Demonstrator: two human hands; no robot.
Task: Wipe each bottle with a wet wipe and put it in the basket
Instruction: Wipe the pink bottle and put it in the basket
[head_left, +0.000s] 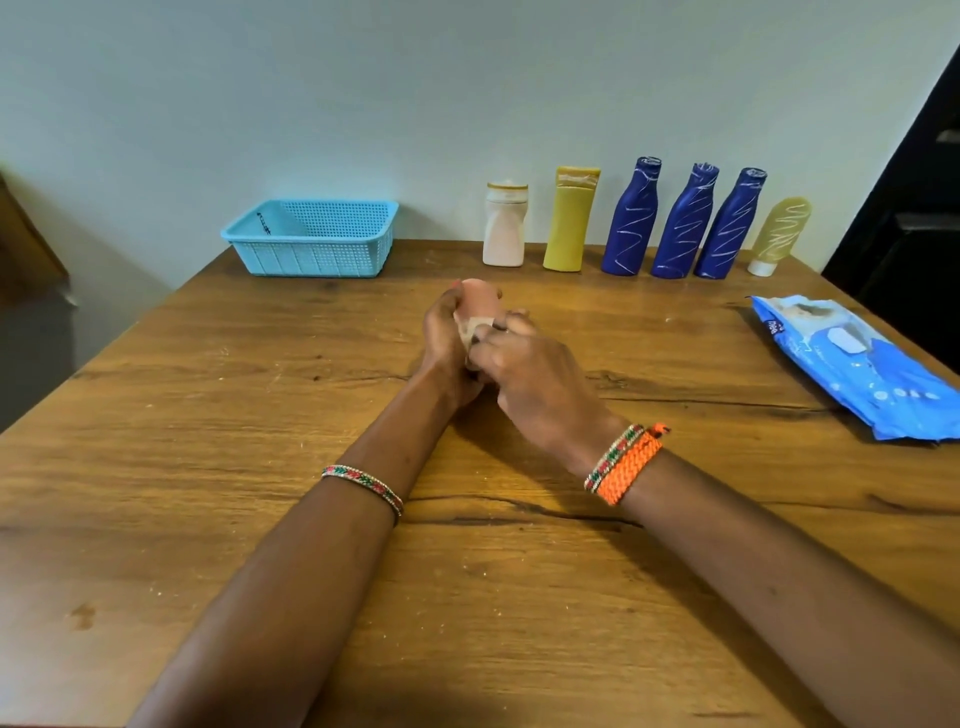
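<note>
Both forearms reach forward over the wooden surface (218, 467), meeting at its middle. The left hand (441, 343) is clenched around a small peach-pink bottle (480, 296), held slightly raised; the right hand (530, 379) pinches a wet wipe (475, 332) against its side. To the right lies the blue wipes pack (857, 364). Farther back — along the wall — an empty blue basket (311, 249) sits left of six upright bottles: white (505, 228), yellow (571, 223), three dark blue (680, 228), one translucent yellow (779, 234).
</note>
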